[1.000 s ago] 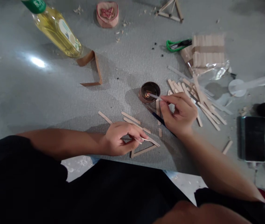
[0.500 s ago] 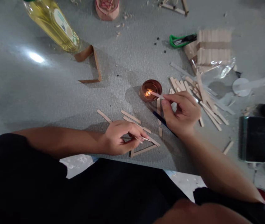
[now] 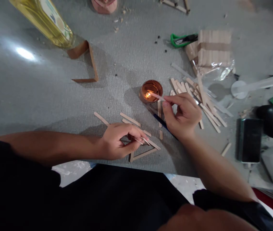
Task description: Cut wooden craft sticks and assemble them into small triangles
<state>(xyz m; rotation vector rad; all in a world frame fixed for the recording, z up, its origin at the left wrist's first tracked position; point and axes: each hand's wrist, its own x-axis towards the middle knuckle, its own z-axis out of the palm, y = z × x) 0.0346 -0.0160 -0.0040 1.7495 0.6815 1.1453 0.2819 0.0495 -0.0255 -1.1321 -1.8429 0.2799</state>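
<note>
My right hand (image 3: 183, 114) pinches a translucent glue stick (image 3: 157, 96) between thumb and fingers. The stick's far end is at the flame of a candle in a small copper-coloured cup (image 3: 152, 86). My left hand (image 3: 120, 140) is closed on thin pale pieces (image 3: 145, 141) that look like narrow sticks; their other ends are hidden in the fingers. Beneath and beside it, craft sticks form a triangle (image 3: 144, 154) near the table edge. Loose craft sticks (image 3: 130, 119) lie just beyond that hand. A dark blue pen-like tool (image 3: 161, 123) lies partly under my right hand.
A heap of craft sticks (image 3: 208, 106) lies right of the cup, below a bagged bundle (image 3: 214, 48) and a green cutter (image 3: 183, 40). A bent brown strip (image 3: 93, 62) stands near an oil bottle (image 3: 52, 25). A phone (image 3: 250, 140) and black mouse (image 3: 271, 122) are far right.
The view has shifted slightly, so the things on the table appear a little further left. Both hands keep their grips, and the glue stick stays at the flame.
</note>
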